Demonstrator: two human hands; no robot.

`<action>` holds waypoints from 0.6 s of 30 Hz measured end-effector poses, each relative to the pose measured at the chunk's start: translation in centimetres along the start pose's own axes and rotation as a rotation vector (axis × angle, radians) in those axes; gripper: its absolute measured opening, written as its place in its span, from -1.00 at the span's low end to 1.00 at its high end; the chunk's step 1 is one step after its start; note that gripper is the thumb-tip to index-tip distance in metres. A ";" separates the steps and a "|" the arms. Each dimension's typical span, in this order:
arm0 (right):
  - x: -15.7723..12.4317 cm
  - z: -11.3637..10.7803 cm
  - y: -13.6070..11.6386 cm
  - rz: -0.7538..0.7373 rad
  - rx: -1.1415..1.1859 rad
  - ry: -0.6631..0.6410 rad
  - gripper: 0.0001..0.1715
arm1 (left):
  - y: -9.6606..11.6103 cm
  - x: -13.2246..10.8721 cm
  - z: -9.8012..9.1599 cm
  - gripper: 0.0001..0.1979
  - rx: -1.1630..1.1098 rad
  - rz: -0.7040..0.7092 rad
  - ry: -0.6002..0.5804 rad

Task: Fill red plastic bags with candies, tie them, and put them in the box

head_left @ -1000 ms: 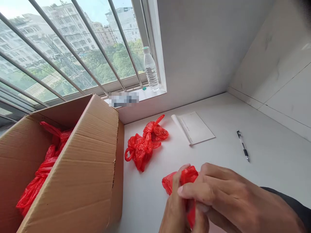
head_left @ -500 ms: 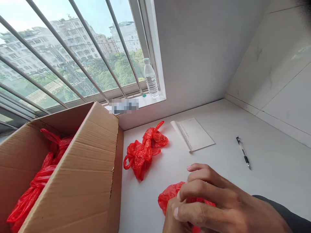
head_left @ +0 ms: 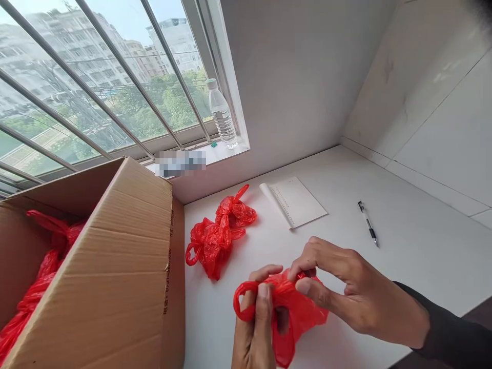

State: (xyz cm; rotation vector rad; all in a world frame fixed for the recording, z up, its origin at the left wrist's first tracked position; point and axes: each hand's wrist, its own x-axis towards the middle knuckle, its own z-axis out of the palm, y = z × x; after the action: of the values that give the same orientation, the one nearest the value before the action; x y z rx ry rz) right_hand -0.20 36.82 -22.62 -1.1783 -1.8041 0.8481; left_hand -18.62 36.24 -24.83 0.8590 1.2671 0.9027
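Observation:
A thin red plastic bag (head_left: pixel 303 312) is stretched between my two hands above the white table. My left hand (head_left: pixel 257 323) grips it near a looped handle, which curls round a finger. On the other side my right hand (head_left: pixel 342 292) pinches the bag's upper part between thumb and fingers. Two knotted red plastic bags (head_left: pixel 217 238) lie crumpled together on the table, left of and beyond my hands. Whatever the held bag contains cannot be made out.
A tall cardboard box (head_left: pixel 126 266) with more red bags (head_left: pixel 33 297) stands at the left. A notepad (head_left: pixel 298 202) and a pen (head_left: pixel 368 224) lie on the white table (head_left: pixel 418 241). The windowsill holds a water bottle (head_left: pixel 223 118), beside metal window bars (head_left: pixel 115 61).
My right hand has come off the top of my left and moved right, uncovering the bag and its loop. The whole view has shifted slightly.

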 end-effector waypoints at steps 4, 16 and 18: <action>-1.2 0.7 -0.3 -0.033 0.016 -0.082 -0.93 | 0.2 1.5 -1.0 -0.70 -0.075 0.052 -0.169; 0.4 2.8 2.3 0.170 0.070 -0.265 -0.51 | -0.2 1.2 -3.4 -0.95 0.201 0.234 -0.424; 0.7 3.0 2.5 0.241 0.143 -0.240 -0.56 | -0.9 1.7 -3.7 -0.72 0.353 0.397 -0.364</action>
State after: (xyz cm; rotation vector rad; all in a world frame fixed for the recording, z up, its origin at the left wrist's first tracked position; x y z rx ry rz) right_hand -2.01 37.99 -25.95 -1.2600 -1.7752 1.2836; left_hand -22.05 37.57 -26.76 1.5206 0.9624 0.7879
